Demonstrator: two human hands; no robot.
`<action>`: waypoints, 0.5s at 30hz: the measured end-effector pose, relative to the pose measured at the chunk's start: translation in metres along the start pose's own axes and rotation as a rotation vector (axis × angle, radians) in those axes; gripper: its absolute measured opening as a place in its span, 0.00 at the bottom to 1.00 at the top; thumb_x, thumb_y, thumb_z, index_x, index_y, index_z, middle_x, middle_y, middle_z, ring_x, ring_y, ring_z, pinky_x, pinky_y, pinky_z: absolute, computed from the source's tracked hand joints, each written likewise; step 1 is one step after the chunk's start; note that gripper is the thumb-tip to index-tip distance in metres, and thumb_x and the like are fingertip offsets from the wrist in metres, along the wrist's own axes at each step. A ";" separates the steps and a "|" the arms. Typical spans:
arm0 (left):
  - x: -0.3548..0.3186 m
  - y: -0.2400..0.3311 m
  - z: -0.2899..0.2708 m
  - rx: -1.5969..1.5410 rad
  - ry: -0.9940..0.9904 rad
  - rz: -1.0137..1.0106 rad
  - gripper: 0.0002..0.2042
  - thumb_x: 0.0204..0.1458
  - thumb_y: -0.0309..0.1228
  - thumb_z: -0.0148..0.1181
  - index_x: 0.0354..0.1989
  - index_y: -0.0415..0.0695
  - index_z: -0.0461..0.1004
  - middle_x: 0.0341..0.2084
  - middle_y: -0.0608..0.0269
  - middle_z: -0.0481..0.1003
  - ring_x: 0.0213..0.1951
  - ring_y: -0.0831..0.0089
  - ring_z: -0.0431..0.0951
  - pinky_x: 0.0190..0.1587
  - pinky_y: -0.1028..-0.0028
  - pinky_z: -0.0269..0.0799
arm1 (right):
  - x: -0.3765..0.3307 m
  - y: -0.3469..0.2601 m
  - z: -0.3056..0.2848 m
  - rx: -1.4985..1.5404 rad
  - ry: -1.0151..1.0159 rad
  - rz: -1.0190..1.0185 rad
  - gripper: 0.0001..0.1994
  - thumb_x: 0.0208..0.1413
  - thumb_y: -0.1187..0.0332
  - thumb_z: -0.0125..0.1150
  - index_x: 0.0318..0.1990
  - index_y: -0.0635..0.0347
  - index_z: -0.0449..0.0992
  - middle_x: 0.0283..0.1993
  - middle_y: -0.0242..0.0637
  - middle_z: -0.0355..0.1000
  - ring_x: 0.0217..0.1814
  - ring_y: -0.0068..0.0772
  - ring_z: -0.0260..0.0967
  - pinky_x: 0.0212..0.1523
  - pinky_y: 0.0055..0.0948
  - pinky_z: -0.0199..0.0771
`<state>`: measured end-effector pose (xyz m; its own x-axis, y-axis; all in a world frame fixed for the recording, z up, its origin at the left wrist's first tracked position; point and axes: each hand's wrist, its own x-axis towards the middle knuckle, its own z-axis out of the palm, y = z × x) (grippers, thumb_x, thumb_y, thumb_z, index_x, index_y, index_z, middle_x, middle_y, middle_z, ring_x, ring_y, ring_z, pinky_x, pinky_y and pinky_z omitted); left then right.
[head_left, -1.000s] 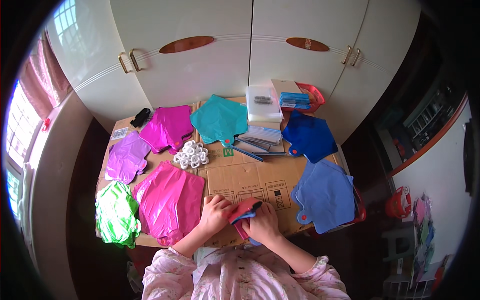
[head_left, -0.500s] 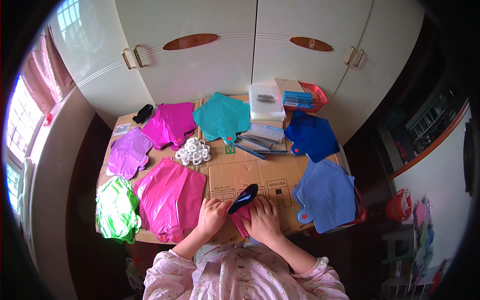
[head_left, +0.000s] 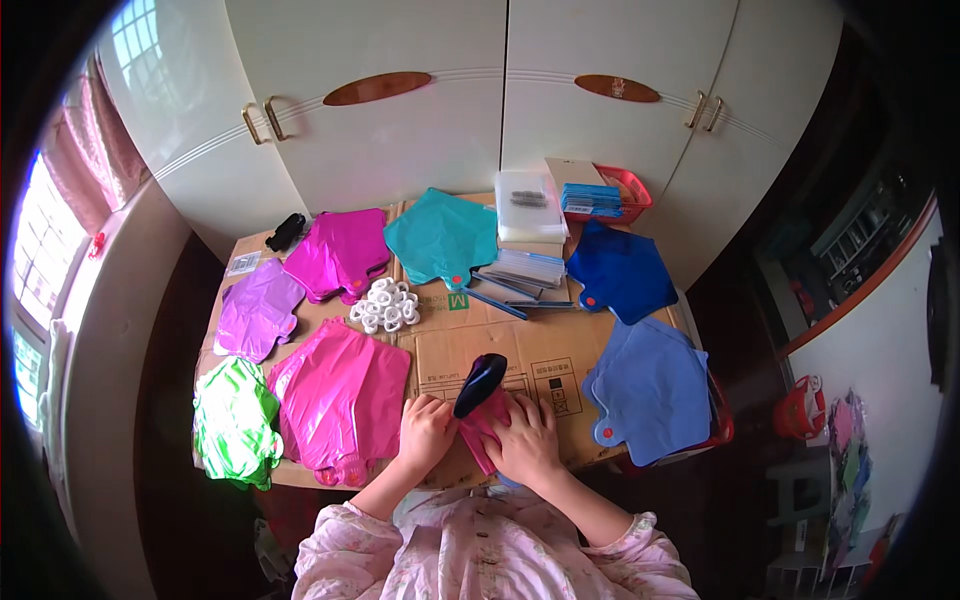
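Head cam, then. Taking the pile of white rings (head_left: 385,306) as the landmark, the folded bundle of film (head_left: 487,412) is nearer the person and a bit right of it: pink below, with a glossy dark end (head_left: 482,380) sticking up. Hard to say how it's folded, since the right hand (head_left: 525,440) covers much of the pink, and only a sliver of pale blue (head_left: 508,483) peeks out under that palm. The red tray (head_left: 722,412) far right of the rings is mostly hidden by light blue sheets (head_left: 650,395), and the hanging colourful bunch (head_left: 848,470) way beyond those is too blurry to make out.

Hands: both are on the near side of the rings, forearms angled inward from the lower edge, sleeves pushed up. The right one lies palm down, fingers spread forward, thumb tucked in, and looks to be gripping the pink part. The left hand (head_left: 428,432) is knuckles up with fingers curled in beside the dark end; honestly can't tell whether it's pinching anything, its fingertips are hidden.
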<state>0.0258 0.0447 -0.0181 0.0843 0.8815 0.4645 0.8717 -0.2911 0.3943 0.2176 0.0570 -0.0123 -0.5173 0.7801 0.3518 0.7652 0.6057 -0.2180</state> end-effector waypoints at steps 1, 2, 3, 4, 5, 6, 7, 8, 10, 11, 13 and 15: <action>0.000 0.000 0.001 -0.008 -0.007 -0.006 0.08 0.38 0.27 0.63 0.30 0.46 0.76 0.22 0.66 0.73 0.32 0.66 0.73 0.37 0.67 0.65 | 0.000 0.000 0.000 -0.004 -0.001 0.002 0.19 0.48 0.54 0.57 0.48 0.45 0.76 0.58 0.41 0.63 0.62 0.42 0.56 0.62 0.56 0.51; 0.000 0.000 0.002 -0.015 -0.014 -0.012 0.07 0.38 0.27 0.63 0.29 0.45 0.76 0.22 0.66 0.73 0.33 0.66 0.72 0.37 0.67 0.65 | 0.000 0.001 0.001 -0.008 -0.003 0.003 0.19 0.48 0.54 0.57 0.48 0.45 0.76 0.58 0.41 0.63 0.62 0.42 0.56 0.62 0.56 0.51; 0.001 0.000 0.003 -0.022 -0.022 -0.018 0.07 0.38 0.26 0.63 0.28 0.45 0.76 0.22 0.66 0.73 0.33 0.66 0.72 0.37 0.67 0.65 | 0.000 0.001 0.001 -0.010 -0.004 0.005 0.19 0.48 0.54 0.57 0.49 0.44 0.76 0.58 0.41 0.63 0.62 0.43 0.56 0.62 0.56 0.51; 0.000 0.000 0.002 -0.023 -0.027 -0.010 0.08 0.37 0.26 0.63 0.29 0.45 0.76 0.23 0.66 0.73 0.33 0.66 0.72 0.37 0.67 0.66 | 0.000 0.001 0.002 -0.004 0.000 0.005 0.19 0.48 0.54 0.57 0.48 0.45 0.76 0.58 0.41 0.63 0.62 0.42 0.56 0.62 0.56 0.50; 0.000 -0.001 0.002 -0.025 -0.033 -0.003 0.08 0.37 0.26 0.64 0.30 0.46 0.76 0.23 0.66 0.73 0.33 0.66 0.72 0.37 0.67 0.66 | 0.000 0.001 0.002 0.002 0.003 0.004 0.19 0.48 0.53 0.57 0.48 0.46 0.76 0.58 0.40 0.63 0.62 0.42 0.56 0.62 0.56 0.50; 0.000 -0.001 0.002 -0.028 -0.038 0.005 0.09 0.37 0.26 0.64 0.30 0.46 0.77 0.24 0.66 0.73 0.33 0.66 0.72 0.37 0.67 0.66 | 0.000 0.002 0.002 0.006 0.007 0.004 0.19 0.48 0.53 0.57 0.48 0.47 0.76 0.57 0.40 0.63 0.62 0.42 0.56 0.63 0.56 0.50; 0.000 0.000 0.001 -0.007 -0.051 0.037 0.10 0.37 0.26 0.63 0.32 0.46 0.77 0.25 0.66 0.74 0.34 0.67 0.72 0.37 0.68 0.66 | -0.001 0.002 0.004 -0.007 -0.007 0.010 0.20 0.48 0.53 0.57 0.48 0.47 0.75 0.58 0.40 0.64 0.62 0.42 0.56 0.63 0.56 0.50; 0.000 0.001 -0.003 0.015 -0.064 0.068 0.11 0.37 0.26 0.62 0.34 0.46 0.78 0.26 0.67 0.74 0.34 0.67 0.73 0.38 0.68 0.66 | -0.002 0.004 0.007 -0.019 -0.022 0.017 0.21 0.47 0.53 0.58 0.49 0.48 0.75 0.58 0.40 0.64 0.62 0.42 0.56 0.63 0.56 0.50; -0.001 0.003 -0.008 0.068 -0.078 0.148 0.14 0.39 0.27 0.60 0.37 0.46 0.78 0.29 0.68 0.76 0.36 0.69 0.73 0.40 0.69 0.66 | -0.004 0.005 0.010 -0.017 -0.047 0.022 0.23 0.46 0.52 0.59 0.50 0.50 0.74 0.58 0.40 0.64 0.63 0.42 0.56 0.63 0.55 0.49; -0.002 0.003 -0.010 0.099 -0.082 0.198 0.15 0.40 0.27 0.59 0.39 0.45 0.78 0.31 0.68 0.76 0.38 0.70 0.73 0.40 0.70 0.66 | -0.004 0.006 0.011 -0.003 -0.059 0.024 0.25 0.46 0.51 0.59 0.51 0.52 0.73 0.59 0.41 0.64 0.63 0.43 0.56 0.63 0.55 0.49; -0.004 0.003 -0.012 0.162 -0.090 0.283 0.16 0.42 0.29 0.56 0.42 0.44 0.77 0.36 0.68 0.77 0.41 0.72 0.73 0.42 0.70 0.66 | -0.005 0.007 0.011 0.033 -0.055 0.020 0.29 0.44 0.49 0.60 0.53 0.54 0.72 0.59 0.41 0.64 0.64 0.43 0.55 0.64 0.54 0.48; -0.006 0.005 -0.015 0.227 -0.097 0.356 0.18 0.43 0.30 0.54 0.44 0.42 0.76 0.41 0.67 0.77 0.44 0.73 0.73 0.44 0.71 0.65 | -0.006 0.008 0.011 0.076 -0.017 0.008 0.32 0.42 0.47 0.62 0.54 0.54 0.71 0.59 0.41 0.64 0.65 0.43 0.54 0.64 0.53 0.48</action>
<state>0.0222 0.0324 -0.0077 0.4346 0.7748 0.4591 0.8632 -0.5037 0.0329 0.2227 0.0586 -0.0268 -0.5184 0.7873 0.3339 0.7383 0.6090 -0.2898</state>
